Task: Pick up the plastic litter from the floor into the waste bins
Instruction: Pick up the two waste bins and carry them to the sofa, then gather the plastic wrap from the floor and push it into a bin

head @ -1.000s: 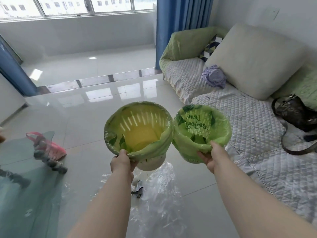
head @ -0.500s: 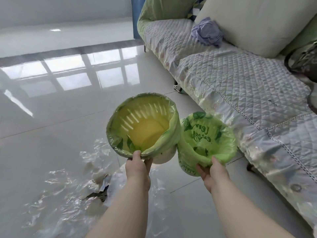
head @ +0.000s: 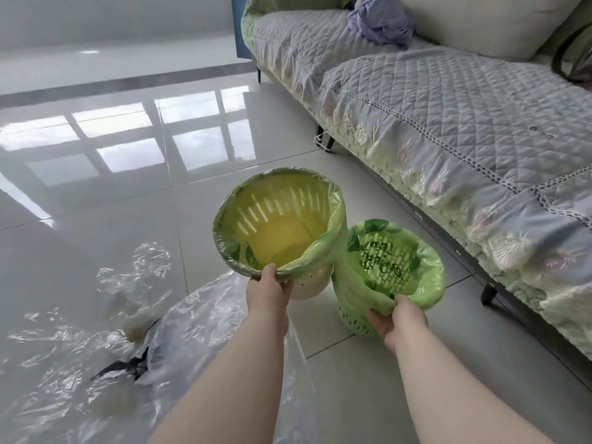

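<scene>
Evidently nothing has been binned yet. Two lined bins are held side by side nr the sofa. The larger bin is gripped at its near rim by the L hand, thumb over the edge. The smaller green bin is pinched at its near rim & liner by the R hand. Both are tilted toward the camera, and nothing but liner can be seen inside either. The larger bin is held clear of the floor; whether the smaller one's base touches the tiles cannot be told. All the litter lies on the floor to the L of the bins: a big clear plastic sheet under the L forearm, more crumpled clear film further L, and a small dark scrap among it. As judged, it's setup stage only: the bins are to be set down, then every piece gathered, i.e. practically the whole job is left.
</scene>
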